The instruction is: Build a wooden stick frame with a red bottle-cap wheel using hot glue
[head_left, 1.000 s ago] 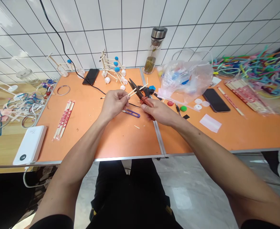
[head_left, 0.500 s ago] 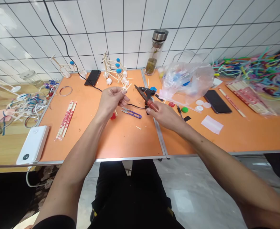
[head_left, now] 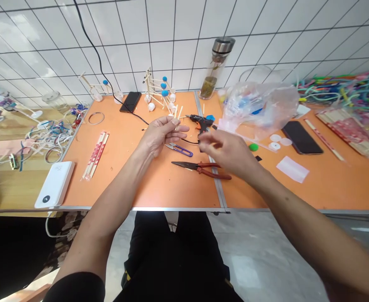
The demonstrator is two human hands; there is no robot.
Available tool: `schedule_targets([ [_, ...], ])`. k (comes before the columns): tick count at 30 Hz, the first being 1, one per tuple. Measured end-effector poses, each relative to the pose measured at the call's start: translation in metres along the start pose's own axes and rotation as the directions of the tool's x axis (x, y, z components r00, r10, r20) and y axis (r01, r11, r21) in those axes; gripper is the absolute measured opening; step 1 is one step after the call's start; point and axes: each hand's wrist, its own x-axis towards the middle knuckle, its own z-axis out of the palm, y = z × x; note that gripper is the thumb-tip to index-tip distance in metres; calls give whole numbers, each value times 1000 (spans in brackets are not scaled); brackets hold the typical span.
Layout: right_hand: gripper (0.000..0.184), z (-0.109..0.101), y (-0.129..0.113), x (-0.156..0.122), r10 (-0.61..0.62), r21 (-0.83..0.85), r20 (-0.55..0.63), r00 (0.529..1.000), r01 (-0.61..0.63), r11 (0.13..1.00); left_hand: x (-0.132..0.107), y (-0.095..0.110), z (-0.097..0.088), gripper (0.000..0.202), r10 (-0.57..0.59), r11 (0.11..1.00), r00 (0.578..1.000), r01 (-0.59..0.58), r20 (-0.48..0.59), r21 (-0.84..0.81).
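My left hand (head_left: 162, 134) pinches short wooden stick pieces (head_left: 179, 112) between thumb and fingers, their tips pointing up. My right hand (head_left: 230, 152), slightly blurred, has its fingers bent and apart beside the handle of a black glue gun (head_left: 200, 121); whether it touches the handle I cannot tell. Pliers with red-brown handles (head_left: 200, 166) lie on the orange table (head_left: 171, 195) below my hands. Purple thread snips (head_left: 183, 150) lie just under my left hand. Behind it stands a stick model (head_left: 159, 90) with blue balls and white wheels.
A glass bottle (head_left: 215, 69) stands by the tiled wall. To the right are a plastic bag (head_left: 260, 102), a phone (head_left: 302, 137) and packed chopsticks (head_left: 349, 130). On the left lie wrapped chopsticks (head_left: 95, 156), a white power bank (head_left: 55, 184) and another phone (head_left: 130, 102).
My right hand has let go of the pliers, which now lie on the table, and is by the glue gun. My left hand keeps hold of the stick pieces. The view has shifted slightly.
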Motion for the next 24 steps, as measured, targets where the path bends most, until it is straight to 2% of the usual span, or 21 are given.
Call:
schedule_targets([
  [1, 30, 2, -6, 13, 47, 161, -41, 998, -40, 986, -1, -2, 2, 34, -9, 1000, 1000, 9, 29, 1],
  [3, 42, 9, -14, 38, 119, 426, -32, 992, -94, 900, -1, -6, 5, 34, -23, 1000, 997, 23, 71, -3],
  [7, 58, 29, -17, 68, 141, 671, 46, 989, -135, 729, 3, -15, 5, 31, -54, 998, 992, 50, 110, 33],
  [10, 61, 40, -12, 72, 181, 727, 76, 981, -179, 663, 7, -20, 2, 31, -81, 996, 990, 75, 118, 56],
  [15, 58, 49, -3, 70, 226, 765, 78, 971, -203, 611, 9, -23, 4, 22, -151, 985, 986, 144, 72, 94],
  [18, 53, 51, 1, 69, 211, 751, 23, 977, -156, 642, 8, -26, 6, 22, -158, 983, 985, 151, 66, 108],
  [21, 49, 51, 4, 67, 214, 717, -42, 976, -120, 687, 7, -29, 6, 25, -148, 984, 983, 136, 108, 115],
  [24, 51, 50, 6, 66, 217, 711, -50, 975, -118, 694, 7, -32, 6, 33, -152, 983, 977, 134, 147, 123],
])
